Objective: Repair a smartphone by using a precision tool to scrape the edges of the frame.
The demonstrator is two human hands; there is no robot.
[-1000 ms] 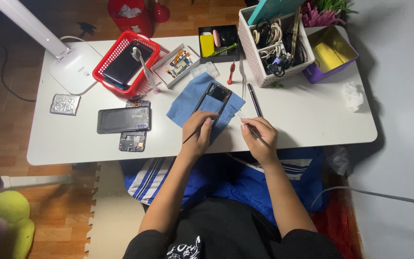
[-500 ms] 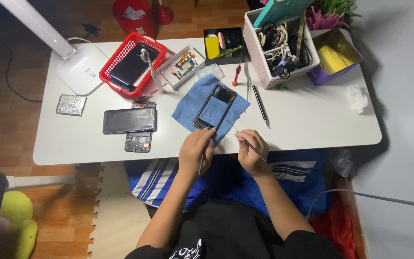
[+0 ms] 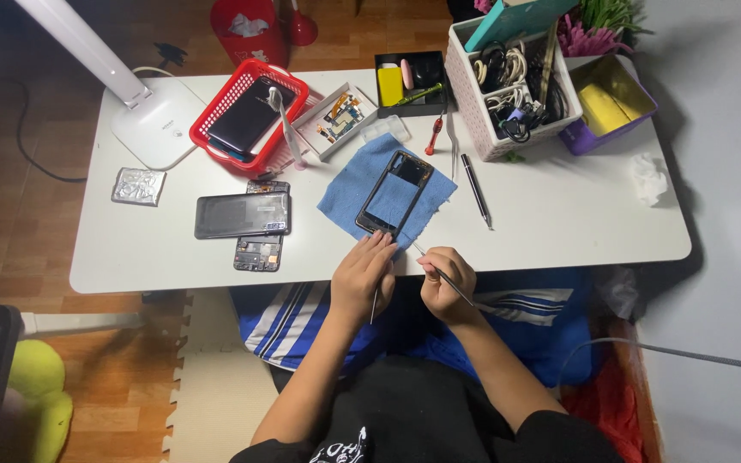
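A black phone frame [image 3: 394, 193] lies on a blue cloth [image 3: 349, 183] near the front of the white table [image 3: 559, 214]. My left hand [image 3: 364, 274] rests at the table's front edge just below the frame, fingers together, with a thin dark tool hanging down from it. My right hand [image 3: 445, 281] is beside it at the edge, closed around thin metal tweezers [image 3: 439, 270] whose tip points up-left toward the cloth.
A red basket [image 3: 218, 116] holds a dark phone. A black phone panel [image 3: 242, 214] and a circuit board [image 3: 258, 252] lie at left. A lamp base [image 3: 158, 122], parts tray [image 3: 336, 116], black pen [image 3: 476, 177], white cable organiser [image 3: 482, 94] and purple box [image 3: 611, 103] ring the back.
Both hands have drawn back from the cloth to the table's front edge. The phone frame stays on the cloth, and the view has shifted slightly.
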